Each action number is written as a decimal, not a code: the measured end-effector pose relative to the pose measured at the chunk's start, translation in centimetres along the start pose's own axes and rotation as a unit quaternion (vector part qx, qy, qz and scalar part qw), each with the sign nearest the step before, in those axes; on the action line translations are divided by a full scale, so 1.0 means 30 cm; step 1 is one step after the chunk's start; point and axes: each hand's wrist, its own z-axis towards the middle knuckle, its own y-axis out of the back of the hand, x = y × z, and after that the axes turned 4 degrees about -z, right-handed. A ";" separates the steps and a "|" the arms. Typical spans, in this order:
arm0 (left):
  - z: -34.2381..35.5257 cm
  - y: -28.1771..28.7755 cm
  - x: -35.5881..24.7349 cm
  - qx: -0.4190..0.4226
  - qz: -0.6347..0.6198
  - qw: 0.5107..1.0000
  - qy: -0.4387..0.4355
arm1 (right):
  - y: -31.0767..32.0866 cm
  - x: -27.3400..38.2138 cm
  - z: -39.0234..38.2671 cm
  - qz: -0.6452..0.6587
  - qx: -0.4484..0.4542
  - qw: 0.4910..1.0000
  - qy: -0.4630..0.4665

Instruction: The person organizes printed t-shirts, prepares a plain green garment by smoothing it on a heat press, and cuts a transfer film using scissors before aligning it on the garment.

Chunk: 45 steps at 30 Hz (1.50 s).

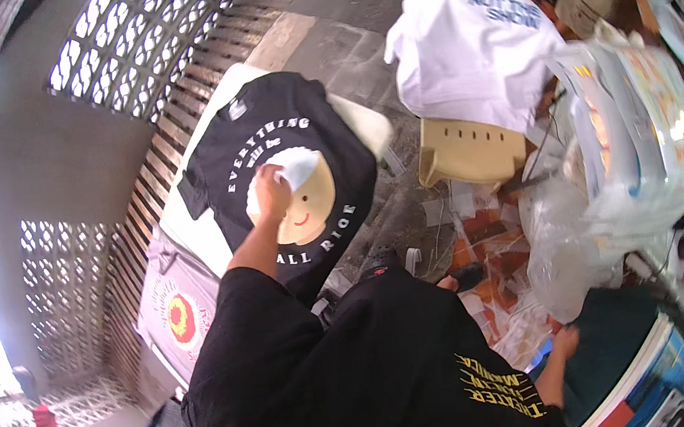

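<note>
A black T-shirt (257,116) with white lettering and a printed smiling bowl lies spread over a white board (364,122). My left hand (271,193) is on the print, its fingers closed at the edge of a pale white patch. Whether that patch is a loose piece or part of the print, I cannot tell. Low on the right, my right hand (566,343) is beside a dark green cloth (615,323) on a stack. Its fingers look curled, and a bit of blue shows next to it. What it holds, if anything, is too small to make out.
A white T-shirt (460,54) drapes over a cream plastic chair (474,149). To the right are plastic-wrapped bundles (638,125) and a clear bag (563,242). Paper scraps (489,280) litter the floor. A grey printed shirt (174,305) lies left of the board.
</note>
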 end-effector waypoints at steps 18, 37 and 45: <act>0.509 0.116 0.411 0.217 -0.008 0.939 0.269 | 0.202 0.642 -0.719 -0.080 0.137 0.965 0.210; -0.153 0.552 -1.443 0.482 -0.362 0.627 -0.493 | 0.570 0.059 -1.467 0.234 -0.353 0.897 -0.125; -0.789 0.508 -2.046 0.663 -0.381 0.403 -0.502 | 0.571 -0.695 -1.862 0.265 -0.417 0.801 -0.338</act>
